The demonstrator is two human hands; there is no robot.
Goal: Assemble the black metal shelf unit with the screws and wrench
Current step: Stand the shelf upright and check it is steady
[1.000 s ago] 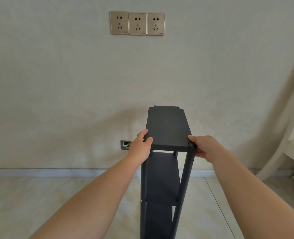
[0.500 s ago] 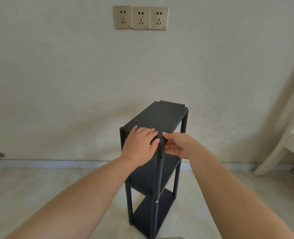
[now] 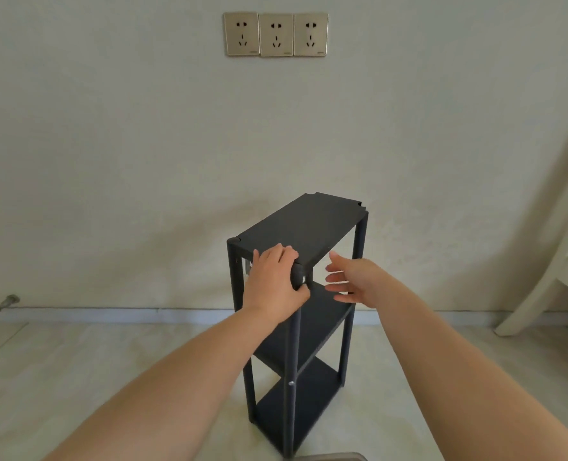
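Observation:
The black metal shelf unit (image 3: 304, 227) stands upright on the floor in front of the wall, with three shelves between its corner posts. A silver screw head (image 3: 290, 383) shows low on the near post. My left hand (image 3: 274, 282) rests over the near corner of the top shelf, its fingers curled over the edge and the post top. My right hand (image 3: 354, 277) hovers just right of that corner, fingers straight and spread, touching nothing. No wrench or loose screws are in sight.
Pale tiled floor (image 3: 76, 377) surrounds the shelf. A plain wall with three gold sockets (image 3: 276, 34) stands behind. A cream chair (image 3: 555, 287) stands at the right edge. A small metal door stop (image 3: 6, 302) sits low on the left wall.
The shelf unit was turned from end-on to a diagonal stance. My right hand has let go of the top corner and pulled away, fingers spread. My left hand stays on the corner.

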